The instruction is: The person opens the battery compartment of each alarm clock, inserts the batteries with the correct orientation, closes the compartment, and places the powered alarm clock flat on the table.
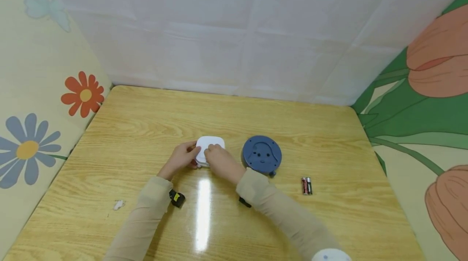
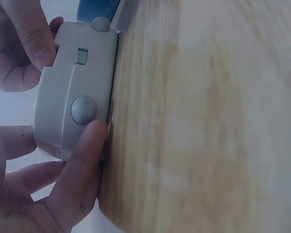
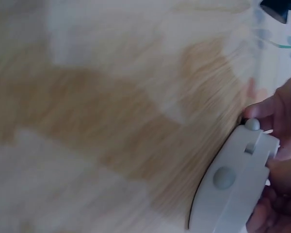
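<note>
A small white rounded-square device (image 1: 210,140) lies on the table in the head view, with both hands at it. My left hand (image 1: 181,158) grips its left side, thumb near the top and fingers low along the edge. Across its top, my right hand (image 1: 222,162) has curled fingers. In the left wrist view the right thumb (image 2: 42,57) presses at a notch in the device's upper edge. Two round grey knobs, the larger one (image 2: 84,110) and a smaller one, stick out from its side, with a small square detail (image 2: 81,57) between them. The right fingertips are partly hidden.
A dark blue round device (image 1: 262,154) with a face-like recess lies right of the hands. Two batteries (image 1: 306,186) lie side by side farther right. A small white mark (image 1: 118,204) shows on the wooden table (image 1: 146,118) at left. Patterned and white cloths stand around the table.
</note>
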A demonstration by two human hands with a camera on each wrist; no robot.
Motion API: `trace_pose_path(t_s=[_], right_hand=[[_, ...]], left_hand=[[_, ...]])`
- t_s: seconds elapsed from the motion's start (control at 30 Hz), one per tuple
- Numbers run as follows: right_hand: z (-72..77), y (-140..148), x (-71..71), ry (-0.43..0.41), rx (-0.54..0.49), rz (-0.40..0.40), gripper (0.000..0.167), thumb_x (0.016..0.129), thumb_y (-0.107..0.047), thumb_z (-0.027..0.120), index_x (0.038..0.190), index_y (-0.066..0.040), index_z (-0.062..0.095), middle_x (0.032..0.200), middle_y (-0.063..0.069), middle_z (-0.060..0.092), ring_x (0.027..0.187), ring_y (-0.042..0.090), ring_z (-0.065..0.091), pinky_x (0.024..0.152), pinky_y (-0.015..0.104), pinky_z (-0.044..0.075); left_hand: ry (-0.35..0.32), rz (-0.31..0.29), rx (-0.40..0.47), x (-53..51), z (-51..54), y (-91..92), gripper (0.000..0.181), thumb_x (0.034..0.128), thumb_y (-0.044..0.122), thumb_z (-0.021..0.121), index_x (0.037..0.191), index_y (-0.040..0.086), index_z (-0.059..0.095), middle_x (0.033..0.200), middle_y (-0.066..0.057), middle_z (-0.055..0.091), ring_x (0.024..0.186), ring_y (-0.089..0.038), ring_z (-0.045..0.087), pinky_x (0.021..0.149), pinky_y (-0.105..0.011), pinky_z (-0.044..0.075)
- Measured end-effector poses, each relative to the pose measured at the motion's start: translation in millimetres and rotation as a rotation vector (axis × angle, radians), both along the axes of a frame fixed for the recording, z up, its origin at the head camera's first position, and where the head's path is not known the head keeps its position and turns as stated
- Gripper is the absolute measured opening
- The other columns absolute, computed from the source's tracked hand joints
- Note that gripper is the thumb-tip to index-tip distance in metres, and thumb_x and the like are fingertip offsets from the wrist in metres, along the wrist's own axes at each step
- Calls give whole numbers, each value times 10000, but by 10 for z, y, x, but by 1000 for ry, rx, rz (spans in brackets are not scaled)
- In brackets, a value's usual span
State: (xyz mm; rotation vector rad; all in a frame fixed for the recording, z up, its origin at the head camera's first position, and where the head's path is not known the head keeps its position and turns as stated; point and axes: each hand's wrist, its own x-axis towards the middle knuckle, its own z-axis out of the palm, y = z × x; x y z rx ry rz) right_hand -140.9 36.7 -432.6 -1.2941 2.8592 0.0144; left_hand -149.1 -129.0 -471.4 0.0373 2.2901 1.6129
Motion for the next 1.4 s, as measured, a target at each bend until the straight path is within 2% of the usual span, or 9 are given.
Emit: trace_pose_path(t_s=[0.13, 0.23, 0.37, 0.57, 0.67, 0.83, 1.0, 1.2, 1.4], right_hand=[[-3, 7, -25, 25, 81, 60, 237, 809, -78, 627, 1030, -2, 584, 899, 84, 558, 793, 184, 527, 713, 254, 477], [-3, 13, -38, 13, 103, 68, 274, 809, -100, 634, 1055, 1, 568, 916, 88, 558, 807, 183, 526, 725, 250, 475], [1, 21, -51, -18, 82, 60, 278, 815, -100, 631, 1061, 7, 557, 919, 91, 565, 809, 183, 536, 721, 248, 483], [-2, 49, -46, -53, 20, 14, 165, 883, -135, 582, 1007, -27, 602, 889, 50, 550, 782, 152, 522, 678, 216, 482], [-19, 72, -8, -2, 14, 28, 119, 885, -99, 569, 950, -57, 659, 913, 37, 558, 800, 141, 506, 675, 201, 480], [-53, 93, 17, 92, -3, 79, 145, 855, -38, 568, 847, -91, 704, 935, 25, 591, 807, 131, 500, 675, 188, 475], [-62, 103, 8, 151, -11, 119, 138, 824, -33, 587, 809, -100, 707, 881, 7, 599, 766, 118, 504, 646, 182, 467], [-66, 106, 12, 184, -3, 142, 123, 827, -41, 589, 830, -90, 702, 890, 10, 596, 768, 120, 506, 644, 184, 468], [-68, 98, 5, 178, 9, 141, 88, 809, -75, 615, 830, -90, 699, 906, 15, 601, 780, 122, 514, 657, 188, 477]], left_hand=[[7, -9, 2, -10, -15, -12, 460, 954, 151, 468, 1335, -90, 373, 914, -227, 609, 546, -152, 590, 515, -318, 561], [11, -14, 8, -15, -28, -19, 449, 954, 145, 466, 1332, -85, 383, 909, -218, 611, 545, -150, 590, 512, -321, 561], [12, -20, 17, -13, -30, -17, 438, 954, 144, 468, 1324, -81, 400, 894, -209, 613, 549, -152, 589, 514, -325, 561], [17, -22, 23, -2, -26, -2, 433, 953, 143, 472, 1314, -88, 409, 871, -205, 614, 551, -154, 586, 521, -328, 562], [22, -22, 20, 3, -31, 5, 430, 953, 141, 473, 1312, -88, 412, 867, -209, 615, 544, -153, 583, 518, -325, 561], [13, -16, 9, 4, -30, 7, 435, 953, 146, 477, 1317, -83, 410, 900, -217, 613, 551, -159, 584, 523, -323, 561], [11, -12, 13, -1, -37, 2, 443, 950, 153, 486, 1322, -74, 408, 898, -206, 614, 557, -162, 585, 526, -325, 561], [16, -21, 22, 3, -12, -9, 452, 950, 148, 484, 1330, -79, 390, 901, -214, 615, 552, -160, 583, 527, -323, 561], [4, -40, 15, 1, 19, -17, 444, 953, 154, 480, 1327, -72, 401, 853, -194, 610, 551, -164, 575, 534, -322, 562]])
